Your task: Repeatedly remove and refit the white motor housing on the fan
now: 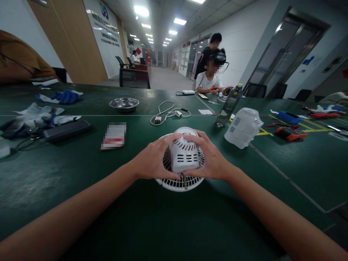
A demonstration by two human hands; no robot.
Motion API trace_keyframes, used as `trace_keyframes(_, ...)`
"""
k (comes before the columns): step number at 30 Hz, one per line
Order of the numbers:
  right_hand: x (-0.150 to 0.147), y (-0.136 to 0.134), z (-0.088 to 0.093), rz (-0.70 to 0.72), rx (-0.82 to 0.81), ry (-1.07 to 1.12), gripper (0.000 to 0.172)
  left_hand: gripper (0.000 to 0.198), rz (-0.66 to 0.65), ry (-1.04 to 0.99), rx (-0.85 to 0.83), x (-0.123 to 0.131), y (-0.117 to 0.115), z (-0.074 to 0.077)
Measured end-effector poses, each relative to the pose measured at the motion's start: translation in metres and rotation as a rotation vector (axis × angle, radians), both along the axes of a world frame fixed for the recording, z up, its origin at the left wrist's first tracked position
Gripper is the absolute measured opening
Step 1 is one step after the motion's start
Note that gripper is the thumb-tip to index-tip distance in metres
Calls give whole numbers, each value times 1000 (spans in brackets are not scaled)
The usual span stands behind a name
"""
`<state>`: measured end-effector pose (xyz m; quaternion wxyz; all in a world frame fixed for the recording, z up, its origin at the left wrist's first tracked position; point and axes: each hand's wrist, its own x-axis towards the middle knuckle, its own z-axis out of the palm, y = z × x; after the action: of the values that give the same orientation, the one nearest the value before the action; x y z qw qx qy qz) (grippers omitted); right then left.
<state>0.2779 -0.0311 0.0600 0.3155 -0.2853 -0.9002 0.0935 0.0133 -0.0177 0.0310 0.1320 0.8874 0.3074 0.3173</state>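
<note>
A small white fan lies face down on the green table (81,203), its round grille (178,183) flat on the surface. The white vented motor housing (184,154) stands up from the grille's middle. My left hand (153,157) wraps round the housing from the left, thumb on top. My right hand (210,159) clasps it from the right, fingers curled over the top. Both hands press on the housing.
A white fan base (243,127) and a clear bottle (228,107) lie to the right. Behind are a white cable (168,112), a steel bowl (124,104), a card (114,136), a black bar (66,130) and gloves (32,117). Two people are at the far side.
</note>
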Motion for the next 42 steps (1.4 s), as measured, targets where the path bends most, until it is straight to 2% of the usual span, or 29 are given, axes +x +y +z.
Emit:
trace_keyframes(9,7,-2,0,20,-31,18,97,125,-5,41,31,-3,5,-8)
trace_keyframes(11,17,2,-1,19,-42,14,97,117,-13,46,51,-5,6,-10)
trace_keyframes(13,29,7,-2,-9,-74,18,90,102,25,44,43,-7,7,-10)
trace_keyframes(15,40,12,-3,-56,-104,32,77,86,127,25,1,-7,7,-12)
trace_keyframes(17,44,14,-5,-95,-131,36,72,76,255,-9,-73,-7,8,-15)
trace_keyframes(19,40,13,-9,-128,-154,31,83,72,344,-38,-164,-7,11,-19)
trace_keyframes(21,30,10,-14,-187,-158,30,104,71,376,-56,-237,-7,14,-23)
trace_keyframes(23,20,6,-20,-258,-145,46,114,70,382,-93,-279,-7,16,-25)
trace_keyframes(26,10,3,-25,-319,-148,100,107,64,371,-197,-324,-10,17,-25)
trace_keyframes(29,10,3,-25,-344,-200,191,105,60,334,-418,-409,-15,20,-29)
trace_keyframes(33,13,4,-19,-363,-386,473,113,52,228,-848,-409,-19,30,-34)
trace_keyframes(35,13,5,-16,-369,-492,651,110,48,180,-956,-357,-18,32,-34)
trace_keyframes(38,10,5,-16,-284,-716,887,81,49,116,-960,-397,-11,30,-33)
trace_keyframes(40,8,4,-20,-157,-929,960,58,53,65,-916,-528,-6,27,-33)
trace_keyframes(42,6,4,-24,-45,-1107,958,47,49,52,-864,-680,-3,24,-34)
